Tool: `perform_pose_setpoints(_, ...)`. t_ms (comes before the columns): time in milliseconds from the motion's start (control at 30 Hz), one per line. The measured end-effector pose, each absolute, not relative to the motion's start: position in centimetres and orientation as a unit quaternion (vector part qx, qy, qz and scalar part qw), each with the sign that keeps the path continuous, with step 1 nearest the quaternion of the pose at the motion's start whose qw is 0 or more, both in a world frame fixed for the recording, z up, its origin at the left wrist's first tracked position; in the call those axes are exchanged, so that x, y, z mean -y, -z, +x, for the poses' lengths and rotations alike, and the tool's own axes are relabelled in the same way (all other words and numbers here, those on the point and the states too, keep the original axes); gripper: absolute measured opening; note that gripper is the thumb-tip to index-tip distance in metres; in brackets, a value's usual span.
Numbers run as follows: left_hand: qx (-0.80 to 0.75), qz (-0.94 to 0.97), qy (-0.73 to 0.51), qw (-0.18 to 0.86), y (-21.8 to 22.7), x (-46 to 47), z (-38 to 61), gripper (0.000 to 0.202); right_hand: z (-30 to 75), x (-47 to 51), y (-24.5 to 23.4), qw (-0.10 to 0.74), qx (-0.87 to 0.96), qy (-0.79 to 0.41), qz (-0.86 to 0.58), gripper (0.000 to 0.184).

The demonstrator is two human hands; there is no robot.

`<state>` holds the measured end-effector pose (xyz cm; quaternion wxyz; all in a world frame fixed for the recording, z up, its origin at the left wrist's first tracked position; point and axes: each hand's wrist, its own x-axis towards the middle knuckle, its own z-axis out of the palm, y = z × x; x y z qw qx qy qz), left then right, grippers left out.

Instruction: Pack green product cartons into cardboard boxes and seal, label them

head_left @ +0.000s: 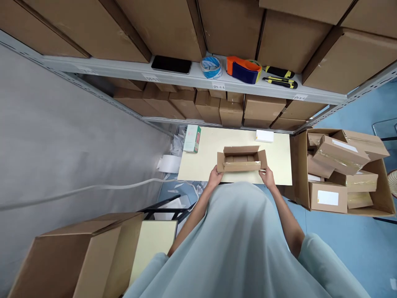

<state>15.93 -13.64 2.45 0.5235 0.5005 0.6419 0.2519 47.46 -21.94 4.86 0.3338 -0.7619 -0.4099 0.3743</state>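
An open cardboard box (242,166) lies near the front edge of the pale yellow table (211,142), its flaps spread outward and no contents visible inside. At the box's left end, my left hand (214,177) grips the lower corner by the side flap. My right hand (267,177) pinches the matching corner at the right end. Clear tape shines along the near flap. Behind the box are a green and white box (192,139) on the left and a small white box (264,136) on the right.
Above the table, a metal shelf (186,78) carries a phone (171,64), a tape roll (211,67), an orange and blue tape dispenser (243,69) and utility knives (280,82). To the right, a large carton (299,174) holds several sealed boxes. Another carton (68,256) stands lower left.
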Motion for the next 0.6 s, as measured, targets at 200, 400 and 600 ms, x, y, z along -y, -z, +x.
perform_pose_setpoints(200, -0.657, 0.587, -0.311, 0.355, -6.8, 15.1, 14.4, 0.079, 47.7, 23.8, -10.3, 0.417, 0.387, -0.167, -0.806, 0.037)
perform_pose_setpoints(400, -0.583, 0.702, -0.270, 0.308, -9.6, 14.5, 17.3, 0.058, 45.8, 21.2, -13.3, 0.317, 0.552, -0.188, -0.748, 0.043)
perform_pose_setpoints(600, -0.624, 0.650, -0.250, 0.354, -7.4, 14.8, 18.1, 0.036, 46.9, 20.0, -9.1, 0.299, 0.455, -0.294, -0.785, 0.065)
